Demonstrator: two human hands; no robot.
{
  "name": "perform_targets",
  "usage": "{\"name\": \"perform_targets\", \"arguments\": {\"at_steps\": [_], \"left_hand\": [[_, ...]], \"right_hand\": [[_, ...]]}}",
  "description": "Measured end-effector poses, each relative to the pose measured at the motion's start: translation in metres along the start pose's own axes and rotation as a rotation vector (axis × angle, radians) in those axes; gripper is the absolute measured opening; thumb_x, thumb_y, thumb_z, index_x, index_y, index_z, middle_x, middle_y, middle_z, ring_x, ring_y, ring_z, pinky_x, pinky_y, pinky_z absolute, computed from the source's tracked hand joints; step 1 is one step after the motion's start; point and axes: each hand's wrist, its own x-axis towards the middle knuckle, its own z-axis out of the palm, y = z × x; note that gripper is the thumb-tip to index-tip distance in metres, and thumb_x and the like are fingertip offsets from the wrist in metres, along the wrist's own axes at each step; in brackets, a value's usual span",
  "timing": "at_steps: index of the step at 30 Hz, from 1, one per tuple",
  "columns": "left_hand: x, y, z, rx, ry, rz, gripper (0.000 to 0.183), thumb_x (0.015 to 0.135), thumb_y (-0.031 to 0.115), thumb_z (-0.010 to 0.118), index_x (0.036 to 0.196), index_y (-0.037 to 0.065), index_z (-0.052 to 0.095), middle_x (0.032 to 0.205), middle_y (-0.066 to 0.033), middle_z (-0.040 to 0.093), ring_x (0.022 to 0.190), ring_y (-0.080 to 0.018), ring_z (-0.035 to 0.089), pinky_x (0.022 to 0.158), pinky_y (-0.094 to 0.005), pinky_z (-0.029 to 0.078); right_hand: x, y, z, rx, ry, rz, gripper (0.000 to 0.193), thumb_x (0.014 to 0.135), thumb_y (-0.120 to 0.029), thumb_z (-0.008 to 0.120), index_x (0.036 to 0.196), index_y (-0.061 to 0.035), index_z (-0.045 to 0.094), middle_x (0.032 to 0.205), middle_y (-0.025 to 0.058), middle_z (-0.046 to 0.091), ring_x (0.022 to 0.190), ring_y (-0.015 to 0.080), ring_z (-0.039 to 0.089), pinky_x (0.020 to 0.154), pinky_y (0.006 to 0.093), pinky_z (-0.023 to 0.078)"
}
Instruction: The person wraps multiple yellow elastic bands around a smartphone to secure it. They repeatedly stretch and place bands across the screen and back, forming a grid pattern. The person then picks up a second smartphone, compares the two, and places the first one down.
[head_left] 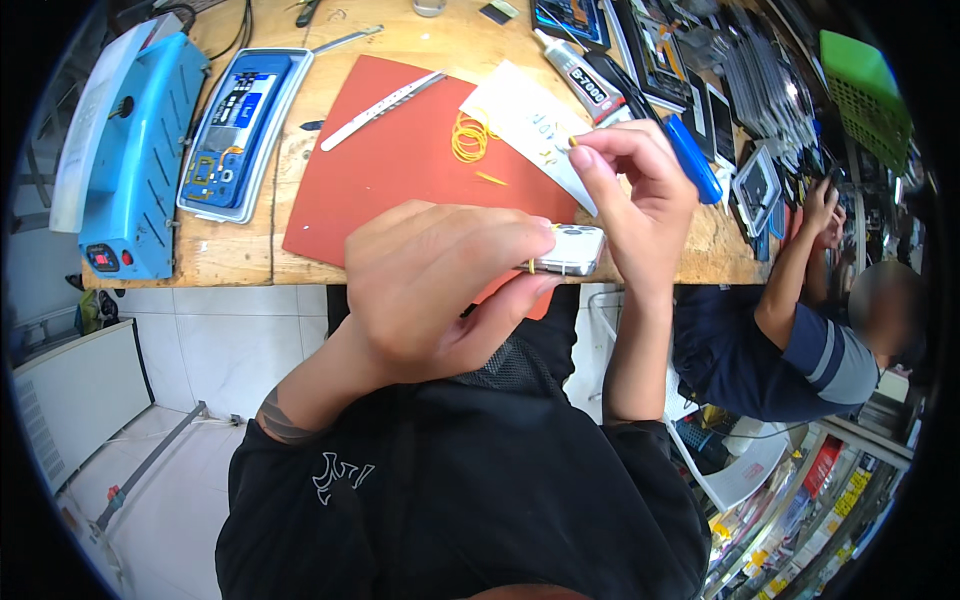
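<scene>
**A:** Head view: where is the phone (570,249)?

**B:** Off the worktop (250,255), just past the near edge of the red mat (390,170). The left hand (430,295) is closed around its left part, thumb and fingers pinching it, so only the white end with the camera cluster shows.

**A:** And the right hand (635,180)?

**B:** Above the phone, fingertips pinched on a yellow rubber band (573,142). A white sheet (530,125) lies just behind that hand; whether the fingers also touch it cannot be told.

**A:** How far along does the banding look?

**B:** One yellow band (531,265) already seems wrapped round the phone beside the left thumb. More bands (468,137) lie loose on the mat, so the wrapping is judged partly done, with more likely left.

**A:** What else sits near the mat?

**B:** Tweezers (380,108) at its far edge, a glue tube (572,70) beyond its far right corner, a blue opened phone in a tray (240,125) to its left, and a blue machine (125,160) further left.

**A:** What stays unclear?

**B:** Most of the phone is hidden by the left hand. The right edge of the worktop is blocked by the right hand, and another person's sleeve (825,355) sits beyond it.
</scene>
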Motion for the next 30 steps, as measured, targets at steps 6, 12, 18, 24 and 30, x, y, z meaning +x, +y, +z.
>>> {"name": "perform_targets", "arguments": {"at_steps": [6, 12, 18, 24, 30], "left_hand": [[-0.009, 0.002, 0.006, 0.041, 0.002, 0.098, 0.027, 0.077, 0.01, 0.082, 0.101, 0.003, 0.072, 0.093, -0.0095, 0.076, 0.077, -0.0223, 0.074, 0.064, -0.031, 0.056], [-0.01, 0.005, 0.009, 0.019, 0.058, 0.074, 0.031, 0.078, 0.01, 0.081, 0.107, 0.002, 0.071, 0.097, -0.0109, 0.076, 0.077, -0.0207, 0.074, 0.064, -0.0297, 0.055], [-0.002, 0.005, 0.007, 0.033, 0.049, 0.085, 0.033, 0.079, 0.003, 0.077, 0.111, 0.0, 0.071, 0.101, -0.0122, 0.076, 0.079, -0.0228, 0.074, 0.063, -0.0301, 0.053], [0.01, 0.001, -0.004, -0.129, 0.047, -0.045, 0.027, 0.082, -0.002, 0.078, 0.109, 0.001, 0.074, 0.096, -0.0109, 0.076, 0.078, -0.0203, 0.075, 0.063, -0.029, 0.055], [0.022, 0.004, -0.02, -0.666, 0.073, -0.562, 0.023, 0.091, -0.003, 0.075, 0.113, -0.007, 0.069, 0.102, -0.0128, 0.076, 0.096, -0.015, 0.074, 0.086, -0.0273, 0.06]], "right_hand": [[-0.022, -0.036, -0.026, 0.108, -0.112, -0.178, 0.01, 0.086, 0.0, 0.076, 0.095, 0.0016, 0.072, 0.093, 0.011, 0.07, 0.082, 0.0185, 0.067, 0.075, 0.0278, 0.053], [-0.04, -0.042, -0.016, 0.239, -0.109, -0.193, 0.012, 0.084, 0.002, 0.077, 0.095, 0.0025, 0.071, 0.095, 0.0174, 0.073, 0.087, 0.0269, 0.073, 0.077, 0.034, 0.058], [-0.038, -0.044, -0.008, 0.136, -0.069, -0.293, 0.013, 0.084, 0.004, 0.075, 0.096, 0.0024, 0.071, 0.093, 0.0172, 0.072, 0.086, 0.0267, 0.072, 0.074, 0.0338, 0.057], [-0.026, -0.051, -0.008, 0.035, -0.068, -0.393, 0.01, 0.081, -0.003, 0.073, 0.091, -0.0004, 0.072, 0.1, 0.0159, 0.069, 0.087, 0.0264, 0.067, 0.075, 0.0342, 0.054], [-0.005, -0.061, -0.023, 0.124, -0.23, -0.402, 0.026, 0.082, -0.026, 0.069, 0.074, -0.0028, 0.062, 0.101, 0.016, 0.062, 0.094, 0.0321, 0.063, 0.086, 0.0429, 0.05]]}}
